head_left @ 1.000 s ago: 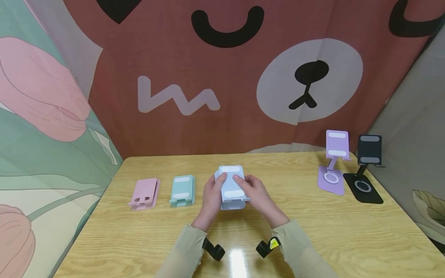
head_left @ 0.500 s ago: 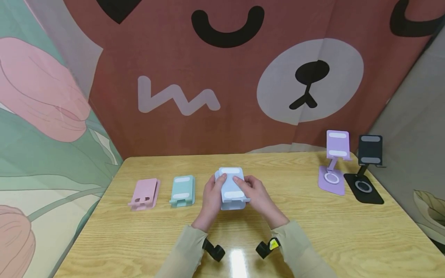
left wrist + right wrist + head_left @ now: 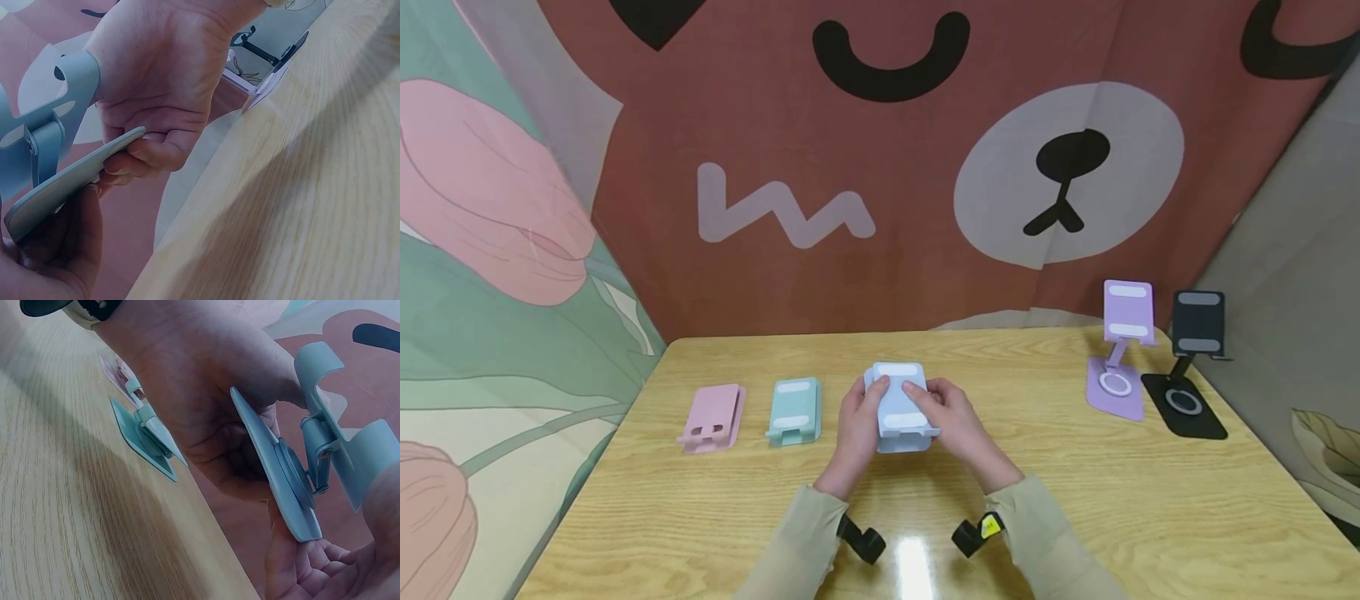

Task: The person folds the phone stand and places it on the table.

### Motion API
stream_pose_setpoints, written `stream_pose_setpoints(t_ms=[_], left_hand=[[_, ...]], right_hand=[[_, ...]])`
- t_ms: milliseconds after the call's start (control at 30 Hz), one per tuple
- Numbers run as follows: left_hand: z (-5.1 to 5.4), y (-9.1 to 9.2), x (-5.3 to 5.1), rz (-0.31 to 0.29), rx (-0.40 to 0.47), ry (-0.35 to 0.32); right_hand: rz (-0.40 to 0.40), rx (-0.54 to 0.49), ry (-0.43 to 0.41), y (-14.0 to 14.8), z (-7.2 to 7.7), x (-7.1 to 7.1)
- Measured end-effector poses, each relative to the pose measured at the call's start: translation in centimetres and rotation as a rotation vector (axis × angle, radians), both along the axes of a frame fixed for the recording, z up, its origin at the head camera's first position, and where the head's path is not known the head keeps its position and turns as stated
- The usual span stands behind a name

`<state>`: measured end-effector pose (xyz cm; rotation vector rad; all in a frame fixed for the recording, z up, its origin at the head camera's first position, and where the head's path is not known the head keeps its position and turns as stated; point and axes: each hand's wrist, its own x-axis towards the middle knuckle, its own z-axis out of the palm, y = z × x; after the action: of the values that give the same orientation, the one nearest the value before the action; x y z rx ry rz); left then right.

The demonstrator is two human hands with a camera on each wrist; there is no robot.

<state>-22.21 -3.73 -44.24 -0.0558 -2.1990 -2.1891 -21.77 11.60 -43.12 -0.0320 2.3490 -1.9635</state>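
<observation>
A light blue phone stand [image 3: 897,397] is held over the middle of the table, its two plates partly folded toward each other. My left hand [image 3: 856,427] grips its left side, and my right hand [image 3: 958,421] grips the right, with both thumbs on the upper plate. In the left wrist view, curled fingers of the right hand [image 3: 165,81] support the lower plate [image 3: 69,178]. The right wrist view shows the hinge [image 3: 317,450] between the plates and the left hand [image 3: 206,394] around the lower plate's edge.
On the wooden table [image 3: 700,517], a folded teal phone stand [image 3: 794,403] and a folded pink one [image 3: 715,410] lie to the left. At the back right, a purple stand [image 3: 1127,312] and a black stand [image 3: 1198,322] stand unfolded. A printed cloth [image 3: 910,275] hangs behind.
The upper edge of the blue phone stand's top plate has dipped slightly. Both hands keep their grip in almost the same place, and the other stands have not moved.
</observation>
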Motion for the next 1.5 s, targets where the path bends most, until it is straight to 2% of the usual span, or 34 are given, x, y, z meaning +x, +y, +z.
stream_pose_setpoints(t_ms=[33,533,867,1167,1367,1433,1500], left_hand=[[-0.3,0.0,-0.2,0.001,0.005,0.004],[-0.3,0.0,-0.2,-0.014,0.035,0.0],[-0.4,0.1,-0.3,-0.001,0.037,-0.011],[0.9,0.2,0.1,-0.006,0.018,-0.026],[-0.1,0.1,-0.1,-0.017,0.025,-0.024],[-0.2,0.0,-0.1,-0.023,0.025,-0.026],[0.1,0.0,0.0,-0.035,0.029,-0.028]], right_hand=[[0.0,-0.001,-0.001,0.0,0.0,0.0],[-0.004,0.01,0.001,0.1,-0.2,-0.3],[-0.011,0.02,0.013,0.1,-0.3,-0.1],[-0.015,0.035,0.018,0.1,-0.5,-0.2],[-0.025,0.051,0.012,0.1,-0.5,-0.2],[-0.025,0.051,0.013,0.1,-0.5,-0.2],[-0.025,0.052,0.014,0.2,-0.6,-0.1]])
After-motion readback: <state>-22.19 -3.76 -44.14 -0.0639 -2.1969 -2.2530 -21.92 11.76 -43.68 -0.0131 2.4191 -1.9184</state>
